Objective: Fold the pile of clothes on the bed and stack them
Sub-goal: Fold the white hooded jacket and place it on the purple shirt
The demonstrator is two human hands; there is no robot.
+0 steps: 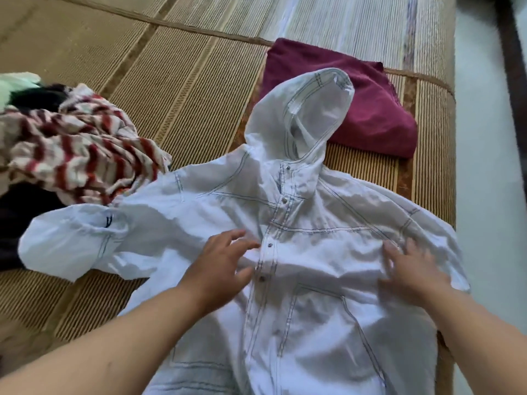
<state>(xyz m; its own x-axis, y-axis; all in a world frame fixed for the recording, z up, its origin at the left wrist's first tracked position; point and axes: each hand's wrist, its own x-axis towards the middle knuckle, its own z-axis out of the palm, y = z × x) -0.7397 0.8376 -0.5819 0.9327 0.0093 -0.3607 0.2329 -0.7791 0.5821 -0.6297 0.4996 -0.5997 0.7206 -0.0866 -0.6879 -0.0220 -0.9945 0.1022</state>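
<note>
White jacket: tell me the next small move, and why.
Probably fold the crumpled sleeve in across the chest: the jacket lies front-up, left hand and right hand flat on it, while that sleeve sprawls toward the striped pile.

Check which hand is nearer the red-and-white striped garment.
Left. The left hand presses the white hooded jacket right of the striped garment; the right hand is farther right.
</note>
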